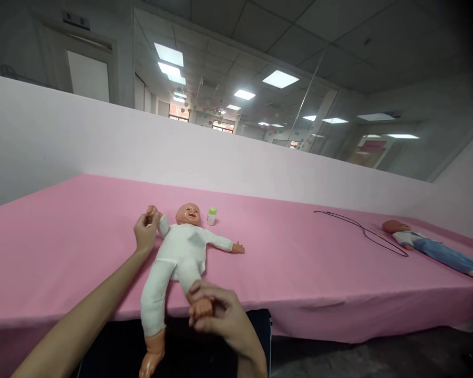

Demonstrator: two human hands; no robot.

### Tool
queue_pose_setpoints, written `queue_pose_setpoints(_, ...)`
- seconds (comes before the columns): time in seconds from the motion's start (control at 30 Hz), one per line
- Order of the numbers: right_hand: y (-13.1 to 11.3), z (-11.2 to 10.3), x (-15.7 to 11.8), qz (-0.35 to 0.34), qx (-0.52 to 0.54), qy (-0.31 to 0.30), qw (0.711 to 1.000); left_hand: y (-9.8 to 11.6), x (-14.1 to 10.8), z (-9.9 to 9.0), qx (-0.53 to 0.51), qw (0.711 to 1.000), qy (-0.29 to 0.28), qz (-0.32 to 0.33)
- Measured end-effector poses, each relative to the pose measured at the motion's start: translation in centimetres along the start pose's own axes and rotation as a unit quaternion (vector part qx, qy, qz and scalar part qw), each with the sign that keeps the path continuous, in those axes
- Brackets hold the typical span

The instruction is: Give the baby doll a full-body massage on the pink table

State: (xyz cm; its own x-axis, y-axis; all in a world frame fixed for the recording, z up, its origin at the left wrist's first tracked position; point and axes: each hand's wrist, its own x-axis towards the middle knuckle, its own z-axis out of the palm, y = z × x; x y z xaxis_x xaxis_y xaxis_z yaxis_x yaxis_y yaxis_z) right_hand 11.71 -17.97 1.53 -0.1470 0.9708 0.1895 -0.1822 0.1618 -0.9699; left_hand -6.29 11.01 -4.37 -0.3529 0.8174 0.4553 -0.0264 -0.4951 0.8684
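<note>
Just beside doll [184, 244], 1 green-capped bottle [211, 217]; contents unclear.

One white-clothed doll [185, 244] and one blue-trousered doll [437, 251] are counted, two in all. One left hand [145, 233] and one right hand [226, 314] are seen. On the white-clothed doll, two arms [220, 242] and two legs [154, 299] are shown. One green-capped bottle [211, 217], one dark cord [363, 229] and one pink cover [291, 257] are counted. Several ceiling lights [280, 79] are seen, too small in places to be counted exactly.
</note>
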Motion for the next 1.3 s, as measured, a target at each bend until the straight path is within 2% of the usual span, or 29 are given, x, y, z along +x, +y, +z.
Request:
queue_pose_setpoints(0.07, 1.3, 0.3, 3.5, -0.039, 0.027, 0.077, 0.996, 0.8, -0.9, 0.1, 0.028, 0.994, -0.085, 0.070)
queue_pose_setpoints(0.13, 3.2, 0.8, 6.7, -0.046, 0.068, 0.150, 0.985, 1.5, -1.6, 0.1, 0.079, 0.973, -0.187, 0.108)
queue_pose_setpoints(0.2, 4.8, 1.3, 8.7, -0.043, 0.118, 0.193, 0.973, 1.7, -2.1, 0.1, 0.106, 0.954, -0.257, 0.111)
queue_pose_setpoints(0.23, 5.2, 1.5, 9.0, -0.044, 0.129, 0.202, 0.970, 1.7, -2.1, 0.1, 0.105, 0.954, -0.263, 0.101)
queue_pose_setpoints(0.3, 4.9, 1.8, 8.3, -0.048, 0.118, 0.191, 0.973, 1.3, -1.7, 0.1, 0.081, 0.971, -0.215, 0.070)
queue_pose_setpoints(0.37, 3.4, 1.8, 6.0, -0.043, 0.074, 0.138, 0.987, 0.6, -1.0, 0.0, 0.057, 0.991, -0.117, 0.030)
queue_pose_setpoints(0.43, 0.9, 1.6, 3.2, -0.013, 0.016, 0.044, 0.999, -0.3, 0.0, -0.4, 0.046, 0.998, -0.018, -0.041)
queue_pose_setpoints(0.5, -1.8, 1.2, 0.5, 0.031, -0.050, -0.056, 0.997, -1.0, 0.8, -0.9, 0.049, 0.988, 0.065, -0.130)
queue_pose_setpoints(0.57, -3.7, 0.9, -1.3, 0.051, -0.134, -0.108, 0.984, -1.1, 1.2, -1.2, 0.050, 0.977, 0.109, -0.175)
queue_pose_setpoints(0.63, -4.3, 0.7, -1.8, 0.048, -0.171, -0.107, 0.978, -0.7, 1.0, -1.2, 0.032, 0.983, 0.105, -0.145)
queue_pose_setpoints(0.73, -2.6, 0.6, -0.1, 0.014, -0.113, -0.034, 0.993, 0.6, 0.0, -0.7, 0.010, 0.999, 0.027, -0.024)
queue_pose_setpoints(0.83, 1.3, 0.9, 3.7, -0.027, -0.004, 0.115, 0.993, 1.5, -1.4, -0.3, 0.052, 0.988, -0.119, 0.082)
queue_pose_setpoints(0.9, 3.9, 1.2, 6.2, -0.032, 0.057, 0.191, 0.979, 1.7, -2.0, -0.3, 0.104, 0.966, -0.206, 0.118)
queue_pose_setpoints(0.97, 5.3, 1.5, 7.7, -0.043, 0.076, 0.212, 0.973, 1.6, -2.4, -0.4, 0.135, 0.954, -0.236, 0.127)
queue_pose_setpoints(1.03, 5.3, 1.9, 7.7, -0.045, 0.063, 0.195, 0.978, 1.4, -2.3, -0.3, 0.118, 0.964, -0.208, 0.114)
queue_pose_setpoints(1.1, 3.8, 2.0, 6.2, -0.038, 0.036, 0.158, 0.986, 1.1, -1.8, -0.2, 0.079, 0.984, -0.135, 0.079)
queue_pose_setpoints(1.2, 0.2, 1.7, 2.6, 0.005, -0.006, 0.066, 0.998, 0.1, -0.6, -0.3, 0.032, 0.999, 0.002, -0.036)
queue_pose_setpoints(1.3, -3.2, 1.3, -0.7, 0.046, -0.065, -0.018, 0.997, -0.8, 0.6, -0.9, 0.025, 0.983, 0.093, -0.157)
